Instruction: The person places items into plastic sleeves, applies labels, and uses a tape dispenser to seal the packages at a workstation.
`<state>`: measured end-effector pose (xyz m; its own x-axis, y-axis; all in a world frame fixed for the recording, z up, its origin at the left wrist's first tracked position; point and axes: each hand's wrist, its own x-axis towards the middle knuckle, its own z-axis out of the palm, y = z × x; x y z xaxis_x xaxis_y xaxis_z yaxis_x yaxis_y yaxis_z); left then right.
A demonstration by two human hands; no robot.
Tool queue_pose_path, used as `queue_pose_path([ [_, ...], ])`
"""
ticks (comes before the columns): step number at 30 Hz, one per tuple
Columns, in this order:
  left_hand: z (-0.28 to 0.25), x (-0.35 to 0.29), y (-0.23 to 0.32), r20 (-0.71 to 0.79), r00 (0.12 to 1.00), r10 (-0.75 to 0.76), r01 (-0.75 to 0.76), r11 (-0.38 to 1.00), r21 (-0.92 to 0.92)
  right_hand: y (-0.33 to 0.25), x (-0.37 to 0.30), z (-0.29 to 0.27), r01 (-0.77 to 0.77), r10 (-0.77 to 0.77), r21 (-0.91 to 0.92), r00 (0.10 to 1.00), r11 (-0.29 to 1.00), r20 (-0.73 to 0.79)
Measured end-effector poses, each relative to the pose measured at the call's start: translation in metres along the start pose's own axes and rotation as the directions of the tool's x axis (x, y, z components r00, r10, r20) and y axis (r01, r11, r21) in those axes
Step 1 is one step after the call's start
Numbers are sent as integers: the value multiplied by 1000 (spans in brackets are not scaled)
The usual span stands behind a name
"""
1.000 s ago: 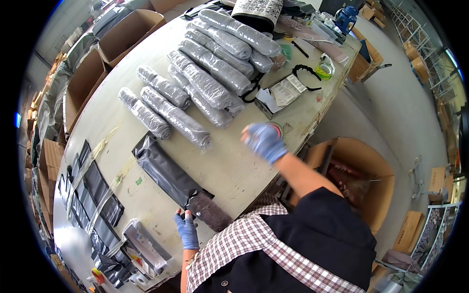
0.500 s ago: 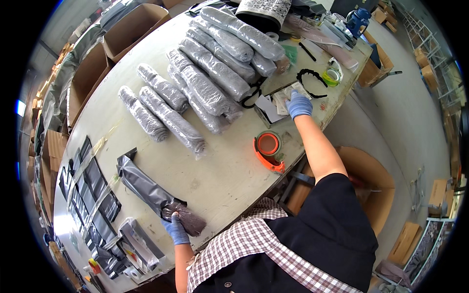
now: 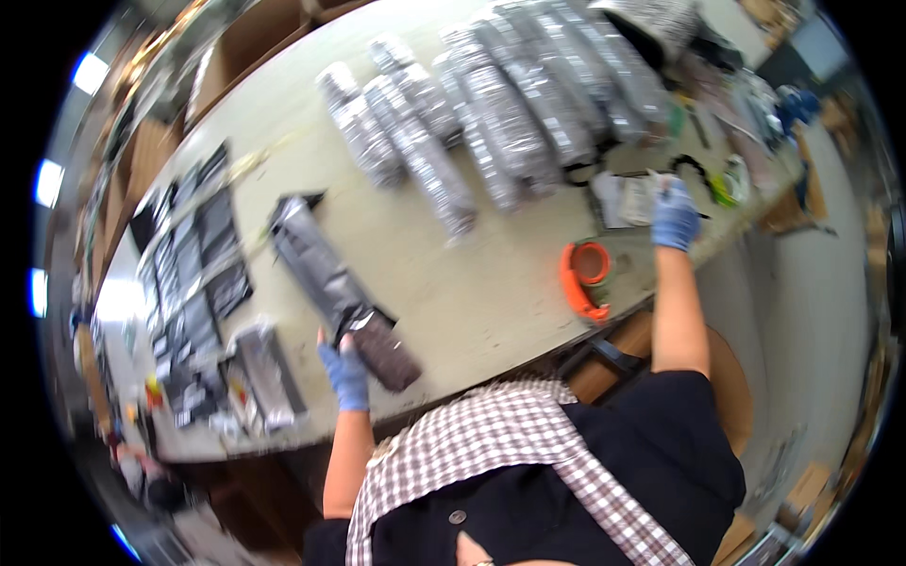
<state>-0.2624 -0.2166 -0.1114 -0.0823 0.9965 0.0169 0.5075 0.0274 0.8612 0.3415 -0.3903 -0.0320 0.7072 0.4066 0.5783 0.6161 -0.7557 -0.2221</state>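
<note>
My left hand (image 3: 345, 374), in a blue glove, grips the near end of a long black plastic bag (image 3: 326, 274) that lies slanted on the table. A dark brown roll in clear film (image 3: 385, 355) sticks out of the bag's mouth, beside my thumb. Off to the right, my gloved right hand (image 3: 676, 217) rests by a shallow tray with small white and cream paper cards (image 3: 636, 200). Its fingers look pinched on a pale card, though motion blurs them. An orange tape dispenser (image 3: 572, 280) stands between the tray and the table's near edge.
Several clear-wrapped grey rolls (image 3: 500, 123) lie across the table's far side. Flat black bags (image 3: 203, 250) under clear strips cover the left end. Black-handled scissors (image 3: 583, 174), a black looped band (image 3: 694, 170) and a yellow-green tape roll (image 3: 729, 184) surround the tray.
The whole view has turned and shifted, so the table's things appear farther right and higher. My left hand still holds the bag; my right hand is still at the cards.
</note>
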Motion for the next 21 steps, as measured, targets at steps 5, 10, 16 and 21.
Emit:
queue_pose_path([
  [5,-25,15,52,130,807,576,-558,672,486,-134,-77,-80,130,-346,692,920,711,183],
  [10,-37,36,57,174,748,641,-634,612,472,-293,-179,-88,246,-790,969,596,12,-142],
  [16,-29,39,70,31,710,704,-681,674,287,-339,-224,-55,533,-868,840,462,106,-183],
  [21,-36,42,69,62,780,623,-623,762,176,-348,-218,-54,615,-870,755,477,228,-126],
])
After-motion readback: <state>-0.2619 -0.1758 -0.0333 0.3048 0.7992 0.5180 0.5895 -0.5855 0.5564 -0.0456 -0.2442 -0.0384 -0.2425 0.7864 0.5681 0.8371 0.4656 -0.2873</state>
